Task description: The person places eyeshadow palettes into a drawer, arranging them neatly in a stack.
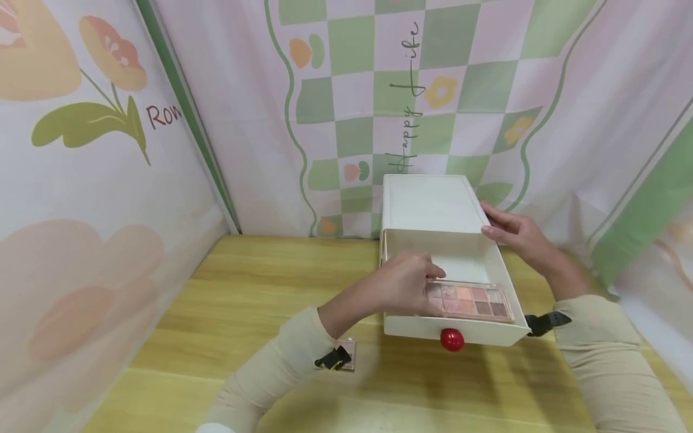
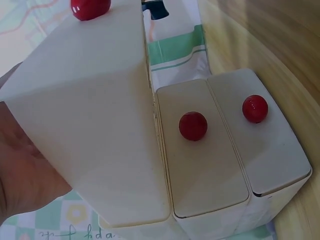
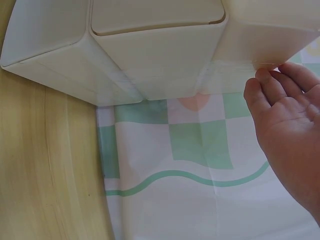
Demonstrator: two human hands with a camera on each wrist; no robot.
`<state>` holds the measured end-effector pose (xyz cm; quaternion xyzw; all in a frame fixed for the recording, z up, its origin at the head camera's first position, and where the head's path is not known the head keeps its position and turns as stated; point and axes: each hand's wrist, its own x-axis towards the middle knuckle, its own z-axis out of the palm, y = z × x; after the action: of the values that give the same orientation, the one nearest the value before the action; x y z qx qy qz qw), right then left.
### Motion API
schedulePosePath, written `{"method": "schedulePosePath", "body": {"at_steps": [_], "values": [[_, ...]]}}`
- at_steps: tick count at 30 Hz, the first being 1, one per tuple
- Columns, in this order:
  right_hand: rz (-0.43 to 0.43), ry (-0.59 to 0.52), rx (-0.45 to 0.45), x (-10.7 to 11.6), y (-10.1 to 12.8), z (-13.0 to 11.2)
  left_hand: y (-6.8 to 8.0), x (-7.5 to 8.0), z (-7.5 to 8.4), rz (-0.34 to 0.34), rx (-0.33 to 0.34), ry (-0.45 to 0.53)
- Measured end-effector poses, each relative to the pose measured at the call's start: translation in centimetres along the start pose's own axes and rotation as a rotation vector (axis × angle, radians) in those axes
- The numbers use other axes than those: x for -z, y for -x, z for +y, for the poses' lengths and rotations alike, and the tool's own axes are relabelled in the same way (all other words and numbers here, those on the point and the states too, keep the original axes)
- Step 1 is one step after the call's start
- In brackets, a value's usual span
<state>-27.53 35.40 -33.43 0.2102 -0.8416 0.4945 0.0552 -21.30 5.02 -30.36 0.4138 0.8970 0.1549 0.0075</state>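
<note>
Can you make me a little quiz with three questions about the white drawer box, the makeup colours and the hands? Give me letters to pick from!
1. Where does the flat pink eyeshadow palette lie?
A. on the yellow wooden table
B. in the pulled-out top drawer
C. on top of the box

2. What colour is the round knob on the front of the pulled-out white drawer?
A. red
B. blue
C. green

3. What is the left hand doing?
A. resting flat on the table
B. pointing at the wall
C. holding the palette's end

Answers:
1. B, the head view shows the palette inside the open drawer, near its front.
2. A, a shiny red ball sits on the drawer front.
3. C, its fingers curl over the palette's left end, while the right hand rests against the side of the white plastic drawer box.
</note>
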Motion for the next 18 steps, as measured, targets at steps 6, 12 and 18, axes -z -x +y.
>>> {"method": "schedulePosePath", "body": {"at_steps": [6,12,18], "values": [[-0.006,0.021,-0.005,-0.2,0.1,-0.1,0.4,0.0,-0.4,0.002,-0.028,0.011],[-0.003,0.030,-0.010,-0.1,0.1,0.1,1.5,0.5,-1.7,0.011,-0.084,0.078],[0.009,0.008,-0.006,-0.1,0.0,0.4,3.1,1.0,-3.2,0.078,-0.162,0.219]]}}
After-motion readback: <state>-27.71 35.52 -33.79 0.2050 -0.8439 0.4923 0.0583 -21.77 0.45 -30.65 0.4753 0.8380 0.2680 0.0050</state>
